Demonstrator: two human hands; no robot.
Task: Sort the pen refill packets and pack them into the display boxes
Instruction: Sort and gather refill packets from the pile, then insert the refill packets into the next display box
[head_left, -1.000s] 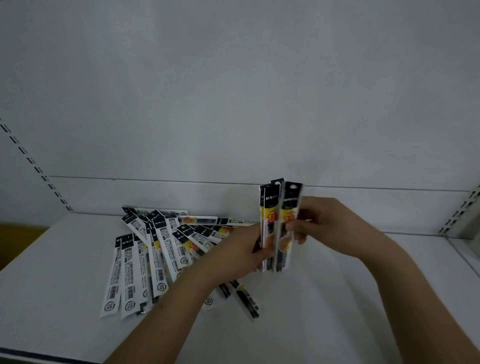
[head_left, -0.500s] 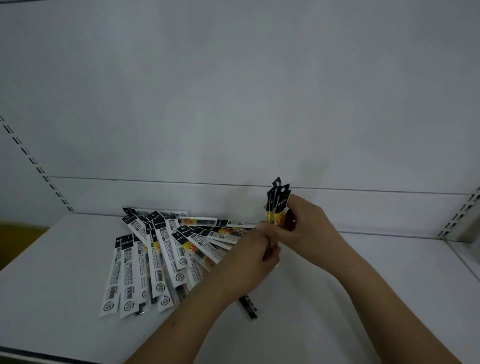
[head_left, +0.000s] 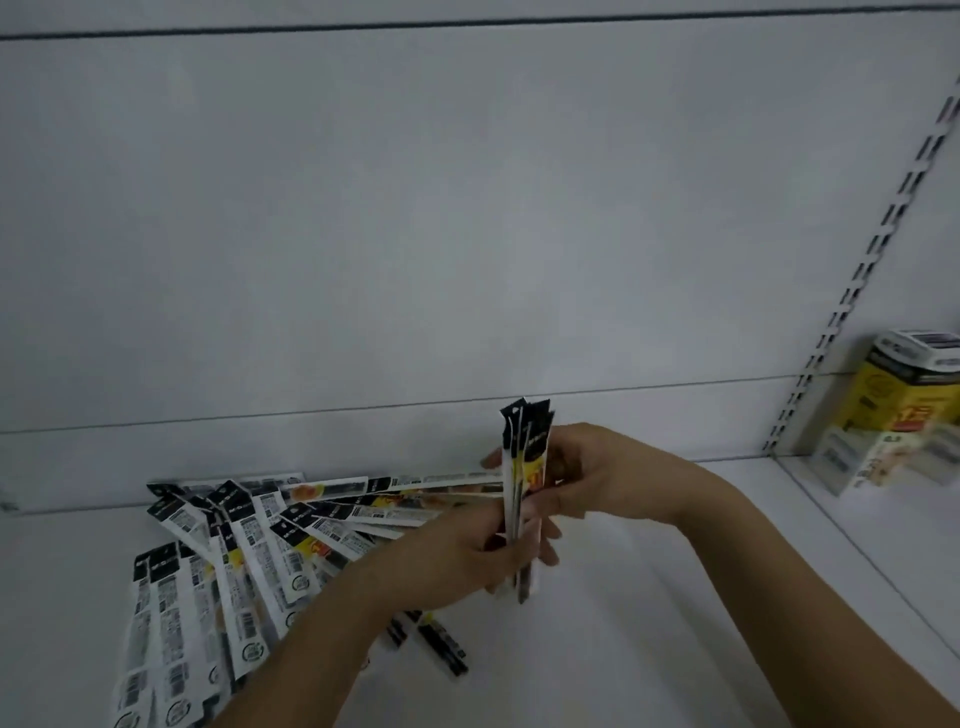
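Observation:
A small bundle of pen refill packets, black-topped with yellow and white print, stands upright above the white shelf. My left hand grips its lower part and my right hand holds its upper part from the right. A fanned pile of several loose refill packets lies flat on the shelf to the left, partly hidden by my left forearm. A yellow and black display box stands at the far right on the neighbouring shelf section.
A white back panel rises behind the shelf. A slotted metal upright divides this section from the right one. Blurred white packets lie below the yellow box. One dark packet lies near my left wrist.
The view has swung to the right, bringing the yellow box into sight. The bundle now shows more of its length between my hands, still upright.

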